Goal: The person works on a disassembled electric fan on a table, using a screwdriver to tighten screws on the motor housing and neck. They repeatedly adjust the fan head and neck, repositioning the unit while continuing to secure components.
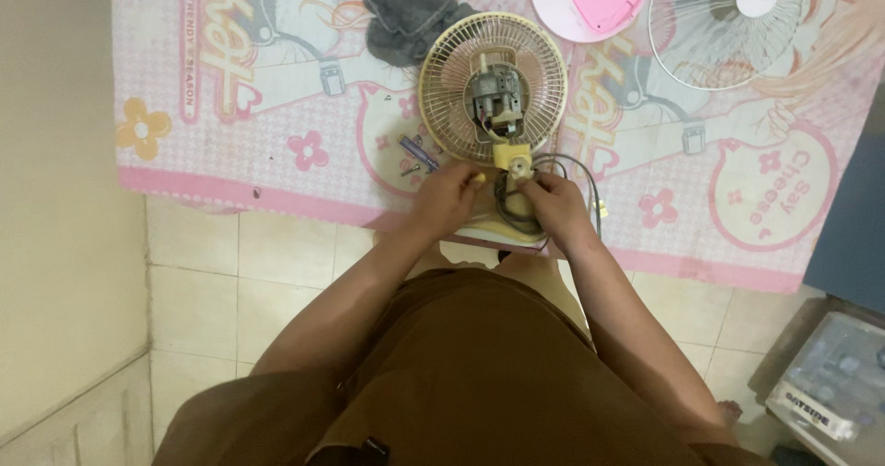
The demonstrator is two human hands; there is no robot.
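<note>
Pink mat's (277,189) near edge: both hands at fan base (502,231).

Single view, head-worn camera: looks steeply down past the wearer's lap to the floor. Pink patterned mat (277,79) fills the upper frame, at arm's reach; tiled floor (212,282) lies below it.

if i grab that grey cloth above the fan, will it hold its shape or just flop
Likely floppy: the grey cloth lies crumpled in soft folds on the pink mat. Probably light and unlikely to roll or slide.
</note>
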